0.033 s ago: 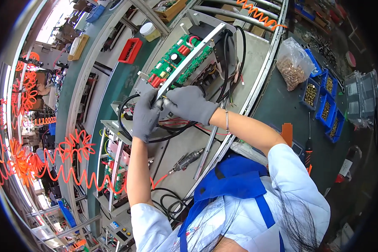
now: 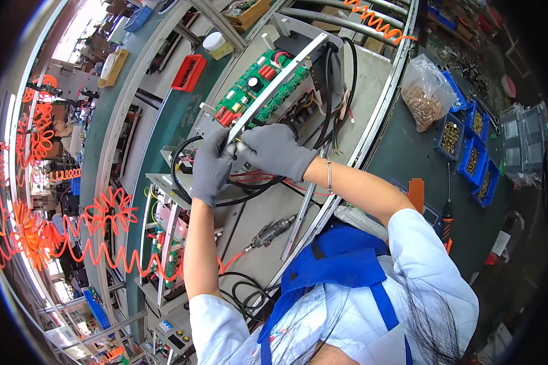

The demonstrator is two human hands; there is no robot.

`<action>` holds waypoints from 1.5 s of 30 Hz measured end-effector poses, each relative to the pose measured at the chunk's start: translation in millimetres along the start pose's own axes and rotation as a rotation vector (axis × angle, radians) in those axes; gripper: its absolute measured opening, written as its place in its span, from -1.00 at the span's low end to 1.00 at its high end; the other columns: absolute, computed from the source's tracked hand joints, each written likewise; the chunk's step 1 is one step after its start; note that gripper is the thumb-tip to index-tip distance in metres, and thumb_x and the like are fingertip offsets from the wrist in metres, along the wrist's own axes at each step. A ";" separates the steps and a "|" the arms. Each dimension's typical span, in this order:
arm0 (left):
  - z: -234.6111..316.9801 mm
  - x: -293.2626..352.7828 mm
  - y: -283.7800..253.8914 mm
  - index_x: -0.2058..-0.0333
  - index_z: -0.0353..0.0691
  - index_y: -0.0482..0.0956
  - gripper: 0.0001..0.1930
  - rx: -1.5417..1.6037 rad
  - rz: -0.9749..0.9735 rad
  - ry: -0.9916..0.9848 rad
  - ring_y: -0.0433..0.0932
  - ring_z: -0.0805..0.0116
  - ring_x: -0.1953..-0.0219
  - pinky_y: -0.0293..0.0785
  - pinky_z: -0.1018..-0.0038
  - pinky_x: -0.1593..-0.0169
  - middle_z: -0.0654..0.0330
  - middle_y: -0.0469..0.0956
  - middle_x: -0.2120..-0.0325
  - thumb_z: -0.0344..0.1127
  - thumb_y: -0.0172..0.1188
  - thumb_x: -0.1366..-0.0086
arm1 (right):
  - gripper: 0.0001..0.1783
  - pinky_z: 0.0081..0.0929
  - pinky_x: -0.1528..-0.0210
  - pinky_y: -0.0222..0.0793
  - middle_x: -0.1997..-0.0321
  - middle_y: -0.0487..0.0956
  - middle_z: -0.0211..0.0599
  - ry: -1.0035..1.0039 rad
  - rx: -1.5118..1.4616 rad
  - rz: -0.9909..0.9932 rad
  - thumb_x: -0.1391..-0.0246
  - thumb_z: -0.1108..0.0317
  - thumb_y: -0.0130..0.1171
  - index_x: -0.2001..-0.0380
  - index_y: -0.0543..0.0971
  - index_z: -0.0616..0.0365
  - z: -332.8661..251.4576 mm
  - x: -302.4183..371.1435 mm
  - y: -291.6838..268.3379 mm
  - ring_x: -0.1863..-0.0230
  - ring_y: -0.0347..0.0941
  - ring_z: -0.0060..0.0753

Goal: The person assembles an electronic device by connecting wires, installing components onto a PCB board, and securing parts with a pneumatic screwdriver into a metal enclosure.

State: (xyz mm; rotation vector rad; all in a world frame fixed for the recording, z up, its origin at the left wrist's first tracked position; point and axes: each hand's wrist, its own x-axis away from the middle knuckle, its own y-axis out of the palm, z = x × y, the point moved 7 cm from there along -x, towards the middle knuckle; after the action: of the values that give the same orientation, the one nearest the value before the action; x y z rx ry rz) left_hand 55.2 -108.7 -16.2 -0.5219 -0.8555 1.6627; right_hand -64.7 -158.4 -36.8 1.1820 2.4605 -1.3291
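Observation:
Both my hands wear grey gloves and meet at the near end of a pale metal bar [image 2: 279, 82]. My left hand [image 2: 211, 169] is closed, thumb and fingers bent in beside the bar's end. Against it my right hand [image 2: 275, 150] is closed in a pinch. A small yellowish bit shows between the fingertips, too small to name. Beyond the bar lies a green circuit board [image 2: 243, 91] with red and black parts, inside an open grey metal chassis [image 2: 336, 76]. Below my hands run a black cable [image 2: 176, 176] and thin red wires [image 2: 256, 176].
A power screwdriver [image 2: 271, 232] on a coiled orange hose [image 2: 112, 258] lies near my left forearm. Right of me are blue bins [image 2: 472, 158] of brass-coloured hardware, a clear bag [image 2: 426, 94] of small parts and a screwdriver [image 2: 448, 213]. A red bin [image 2: 189, 73] sits far left.

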 end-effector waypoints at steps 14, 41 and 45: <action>-12.8 -16.8 3.0 0.02 -0.32 0.44 -0.60 0.025 -0.015 0.136 0.52 0.01 0.10 0.39 0.32 -0.02 -0.11 0.53 0.18 -0.46 0.08 -0.10 | -0.72 -0.19 0.45 0.41 0.58 0.53 -0.19 0.077 0.030 0.111 -0.12 0.12 0.03 0.46 0.53 0.08 6.0 -5.9 5.8 0.49 0.52 -0.12; -199.8 451.5 182.9 0.22 -0.39 0.54 -0.75 0.734 0.825 -1.062 0.51 0.46 0.41 0.45 0.54 0.35 0.14 0.57 0.38 -0.30 0.14 -0.24 | -0.44 -0.20 0.11 0.40 0.11 0.51 -0.09 -0.347 -0.079 -0.672 0.05 0.11 0.20 -0.03 0.42 0.09 -79.5 142.8 165.7 0.10 0.46 -0.10; -182.0 502.3 176.1 0.12 -0.30 0.54 -0.73 0.702 0.906 -1.093 0.51 0.51 0.38 0.46 0.57 0.30 0.21 0.57 0.36 -0.28 0.12 -0.27 | -0.44 -0.08 0.05 0.33 0.01 0.41 -0.04 -0.293 0.237 -0.901 0.04 0.29 0.11 -0.09 0.34 0.15 -48.1 203.5 279.0 -0.03 0.34 0.03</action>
State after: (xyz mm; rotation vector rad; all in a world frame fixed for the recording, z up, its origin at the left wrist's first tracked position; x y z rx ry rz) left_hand -57.5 404.2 -217.9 0.6951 -0.6900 2.9844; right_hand -4.9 84.3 -279.9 -0.2054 2.7218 -1.8323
